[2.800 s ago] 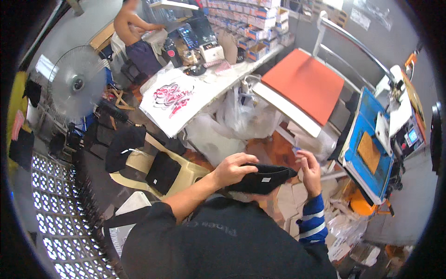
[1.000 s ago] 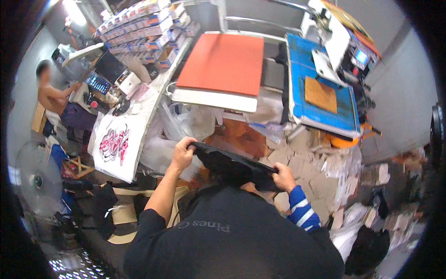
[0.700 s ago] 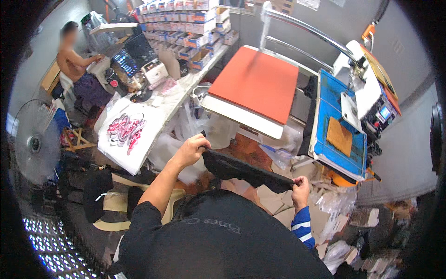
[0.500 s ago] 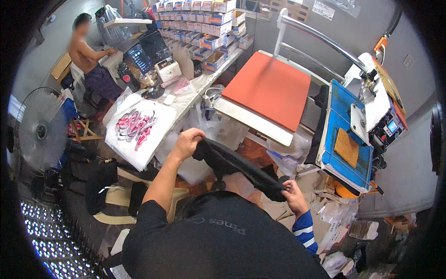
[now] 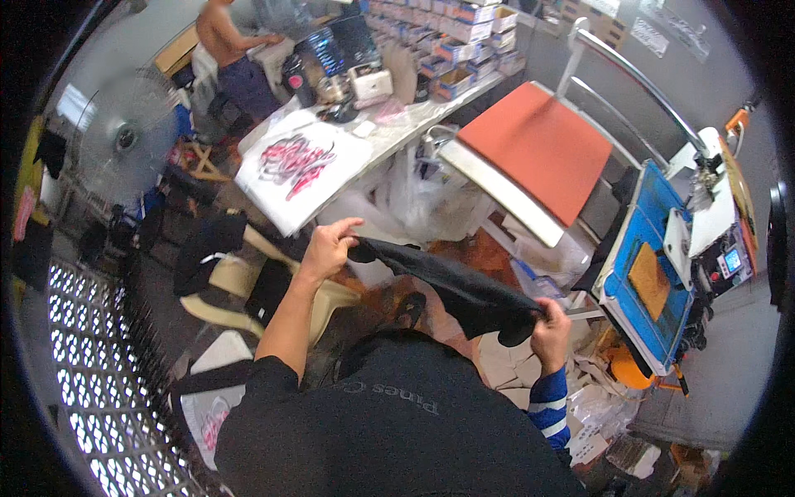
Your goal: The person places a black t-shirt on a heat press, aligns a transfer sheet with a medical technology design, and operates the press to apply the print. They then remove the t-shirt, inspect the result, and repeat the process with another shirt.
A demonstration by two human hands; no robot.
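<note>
A piece of black cloth (image 5: pixel 455 286) is stretched between my two hands in front of my chest. Its kind cannot be made out; it could be part of a garment. My left hand (image 5: pixel 330 253) pinches the upper left end, fingers closed on the fabric. Lower and to the right, my right hand (image 5: pixel 550 335) grips the other end, below a blue sleeve with pale stripes. The cloth sags a little between them and hangs wider near the right hand.
Ahead stands a heat press with an orange-red pad (image 5: pixel 546 149); a blue-framed platen (image 5: pixel 650 265) is at right. A printed white sheet (image 5: pixel 302 170) lies on the table at left. A beige plastic chair (image 5: pixel 228 282), a fan (image 5: pixel 124 137) and a person (image 5: pixel 232 50) are further left.
My view has swung left, so the room sits further right in the picture. Both hands keep hold of the black cloth, which now hangs more spread out near the right hand.
</note>
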